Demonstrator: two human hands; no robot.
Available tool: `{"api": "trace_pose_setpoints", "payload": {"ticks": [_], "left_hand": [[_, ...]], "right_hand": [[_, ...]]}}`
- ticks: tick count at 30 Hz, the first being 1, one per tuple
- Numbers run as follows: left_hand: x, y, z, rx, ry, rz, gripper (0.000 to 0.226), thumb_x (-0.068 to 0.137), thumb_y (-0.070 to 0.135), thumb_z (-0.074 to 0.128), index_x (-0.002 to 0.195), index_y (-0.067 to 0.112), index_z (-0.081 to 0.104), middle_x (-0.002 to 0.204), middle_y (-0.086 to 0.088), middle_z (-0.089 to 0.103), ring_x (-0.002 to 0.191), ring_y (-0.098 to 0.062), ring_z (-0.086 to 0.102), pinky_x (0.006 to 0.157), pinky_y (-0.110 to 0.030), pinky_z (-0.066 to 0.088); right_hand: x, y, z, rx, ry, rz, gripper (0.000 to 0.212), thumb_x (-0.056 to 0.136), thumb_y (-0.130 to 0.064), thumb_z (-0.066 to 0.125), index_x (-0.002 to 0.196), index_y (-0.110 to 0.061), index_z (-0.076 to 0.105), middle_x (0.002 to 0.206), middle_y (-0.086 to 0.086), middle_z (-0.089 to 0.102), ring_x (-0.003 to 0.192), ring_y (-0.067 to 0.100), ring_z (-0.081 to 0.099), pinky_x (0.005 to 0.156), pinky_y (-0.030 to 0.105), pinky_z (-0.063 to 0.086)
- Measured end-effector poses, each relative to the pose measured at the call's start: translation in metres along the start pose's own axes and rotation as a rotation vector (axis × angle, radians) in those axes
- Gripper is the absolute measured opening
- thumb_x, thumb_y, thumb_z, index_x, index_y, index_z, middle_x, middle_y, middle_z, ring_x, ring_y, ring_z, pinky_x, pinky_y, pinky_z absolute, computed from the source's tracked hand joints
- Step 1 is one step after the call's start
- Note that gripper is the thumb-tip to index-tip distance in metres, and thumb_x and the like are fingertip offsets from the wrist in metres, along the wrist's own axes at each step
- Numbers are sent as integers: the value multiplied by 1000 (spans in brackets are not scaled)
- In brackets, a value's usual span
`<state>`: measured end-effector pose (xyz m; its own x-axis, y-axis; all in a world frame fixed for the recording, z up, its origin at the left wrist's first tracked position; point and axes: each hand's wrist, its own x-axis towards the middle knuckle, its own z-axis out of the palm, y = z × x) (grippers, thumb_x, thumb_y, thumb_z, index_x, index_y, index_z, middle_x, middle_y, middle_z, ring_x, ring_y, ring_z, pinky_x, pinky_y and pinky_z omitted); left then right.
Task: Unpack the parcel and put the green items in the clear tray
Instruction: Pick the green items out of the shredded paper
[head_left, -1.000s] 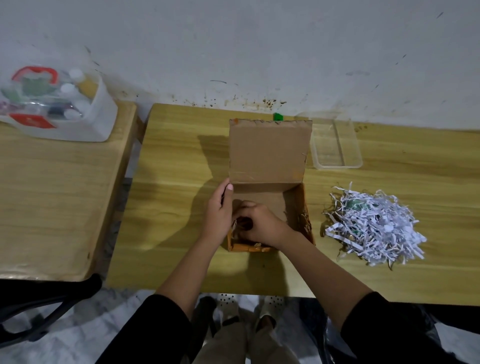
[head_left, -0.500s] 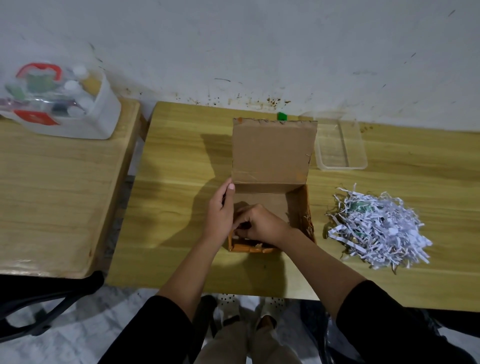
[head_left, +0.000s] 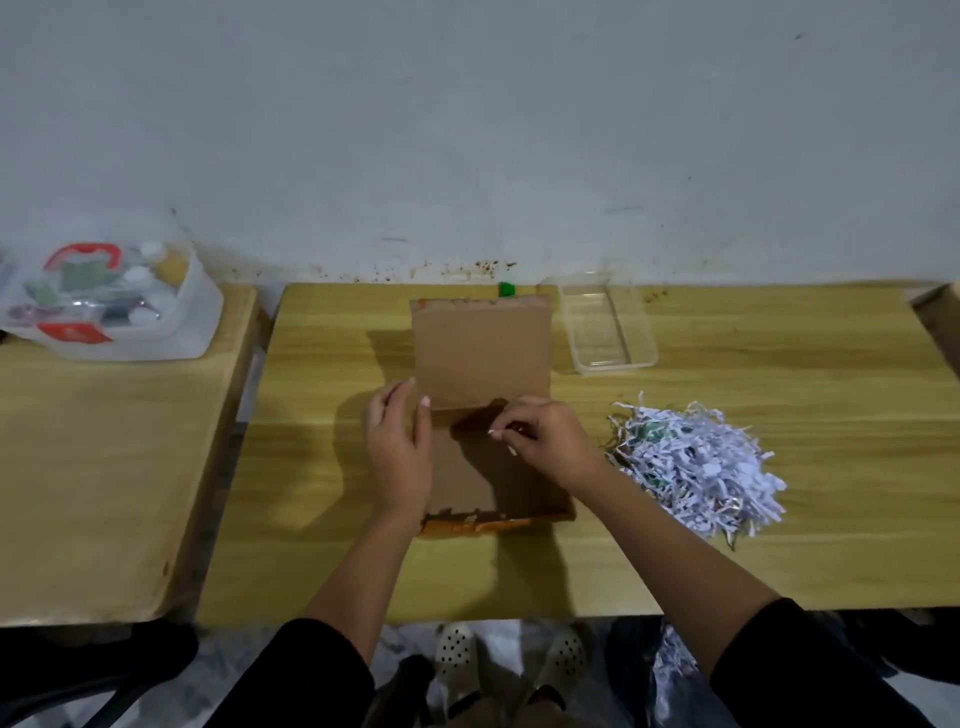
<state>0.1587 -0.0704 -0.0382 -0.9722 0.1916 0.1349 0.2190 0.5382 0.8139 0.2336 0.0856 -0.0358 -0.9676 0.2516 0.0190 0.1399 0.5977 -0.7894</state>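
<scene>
Cardboard box (head_left: 493, 467) mid-frame looks emptied: left hand (head_left: 400, 457) braces its side, right hand (head_left: 545, 441) pinches something unclear, so next comes searching the shreds (head_left: 696, 467) for green items for the tray (head_left: 605, 330).

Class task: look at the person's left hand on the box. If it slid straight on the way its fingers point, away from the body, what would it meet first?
The left hand points toward the wall along the left side of the cardboard box. Its path looks like bare table, passing just beside the upright lid flap; depth is unclear, so it might brush the flap's edge.
</scene>
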Motion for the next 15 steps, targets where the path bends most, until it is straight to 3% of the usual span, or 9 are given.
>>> {"api": "trace_pose_setpoints", "payload": {"ticks": [2, 5, 7, 9, 12, 14, 15], "left_hand": [[-1, 23, 8, -20, -12, 87, 29, 94, 18, 50, 120, 10, 59, 119, -8, 51, 107, -14, 51, 85, -22, 42], [-10, 59, 37, -60, -168, 238, 25, 95, 16, 47, 115, 13, 61, 108, 1, 51, 94, -9, 52, 78, -19, 44], [-21, 85, 71, -56, -378, 333, 23, 94, 14, 47, 111, 11, 62, 105, -1, 56, 95, -11, 54, 79, -15, 39], [-39, 104, 111, -14, -692, 409, 30, 93, 17, 48, 121, 10, 56, 121, -10, 54, 113, -22, 52, 89, -15, 32], [-73, 108, 161, 342, -1079, 477, 62, 92, 43, 48, 146, 28, 21, 155, -4, 15, 144, -25, 12, 114, -35, 17], [-86, 106, 176, 512, -1100, 532, 67, 90, 53, 43, 146, 37, 10, 158, 3, 0, 145, -23, -5, 115, -48, 13], [-86, 105, 177, 509, -1053, 543, 64, 91, 52, 43, 146, 37, 12, 158, 4, 1, 146, -22, -3, 116, -48, 15]], "right_hand": [[-10, 10, -29, -15, 55, 19, 6, 78, -1, 68, 83, -2, 73, 86, 13, 68, 77, 14, 59, 68, 1, 41], [-37, 40, -76, -63, 118, 46, 8, 82, -3, 65, 86, -2, 72, 84, 14, 67, 75, 22, 62, 68, 8, 46], [-63, 66, -105, -135, 197, 102, 11, 84, -6, 63, 91, -3, 71, 87, 14, 69, 81, 27, 64, 74, 23, 50], [-94, 93, -127, -253, 255, 183, 18, 85, -14, 62, 100, -7, 69, 97, 12, 69, 91, 30, 63, 81, 33, 49], [-133, 125, -143, -371, 142, 264, 41, 83, -36, 53, 114, -12, 64, 114, 11, 64, 101, 31, 59, 89, 37, 47], [-151, 142, -149, -270, 89, 343, 38, 83, -26, 59, 118, -11, 62, 119, 10, 61, 105, 28, 59, 92, 33, 45], [-156, 148, -152, -204, 113, 388, 34, 83, -16, 62, 117, -9, 63, 118, 11, 60, 104, 28, 59, 91, 31, 45]]}}
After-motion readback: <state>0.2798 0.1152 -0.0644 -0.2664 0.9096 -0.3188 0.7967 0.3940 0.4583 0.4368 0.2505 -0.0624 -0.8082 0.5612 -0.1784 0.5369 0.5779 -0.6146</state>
